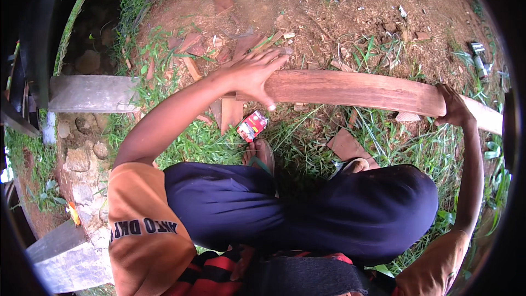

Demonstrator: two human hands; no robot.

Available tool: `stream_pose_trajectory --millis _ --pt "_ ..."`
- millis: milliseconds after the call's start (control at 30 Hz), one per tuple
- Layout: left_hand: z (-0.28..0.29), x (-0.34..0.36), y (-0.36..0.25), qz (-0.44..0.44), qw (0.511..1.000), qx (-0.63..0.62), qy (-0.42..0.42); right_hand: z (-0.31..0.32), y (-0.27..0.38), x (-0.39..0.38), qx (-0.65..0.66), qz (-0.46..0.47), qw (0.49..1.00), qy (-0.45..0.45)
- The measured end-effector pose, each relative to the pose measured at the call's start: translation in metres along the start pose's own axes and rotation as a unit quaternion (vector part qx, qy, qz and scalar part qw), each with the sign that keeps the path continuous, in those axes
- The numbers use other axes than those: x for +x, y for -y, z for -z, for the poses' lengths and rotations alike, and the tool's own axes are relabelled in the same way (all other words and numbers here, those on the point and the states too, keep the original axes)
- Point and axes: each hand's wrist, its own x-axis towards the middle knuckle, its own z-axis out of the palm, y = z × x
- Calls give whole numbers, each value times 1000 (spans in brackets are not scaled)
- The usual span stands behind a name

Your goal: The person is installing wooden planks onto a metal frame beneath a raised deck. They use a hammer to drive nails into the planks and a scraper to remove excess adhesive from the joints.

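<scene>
A reddish-brown wooden plank lies crosswise in front of my knees. My left hand is at its left end, fingers stretched out and thumb spread, spanning the plank's width. Whether that palm presses on the wood I cannot tell. At the opposite end, my right hand is closed around the plank's edge. A paler board extends beyond the right hand. Below the left hand, a small red-and-white packet rests by my foot.
Wood offcuts and shavings are scattered over the soil and grass. A dark-and-silver object lies far right. To the left, a grey slab crosses a stone-lined ditch. My bent knees are close below the plank.
</scene>
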Motion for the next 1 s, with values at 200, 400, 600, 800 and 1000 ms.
stream_pose_trajectory --millis 200,400,600,800,1000 --pt "-61 -15 10 63 996 -48 -47 23 94 26 -70 -14 994 78" --pt "-58 10 -2 47 983 -107 -143 -6 118 39 -23 85 996 -34" --pt "-100 -22 -22 112 970 -51 -211 -31 150 23 -124 83 982 -115" --pt "-125 -77 1 151 958 -45 -238 -61 222 17 -122 105 966 -204" --pt "-136 -89 7 239 944 -92 -209 -71 254 31 -36 106 970 -216"
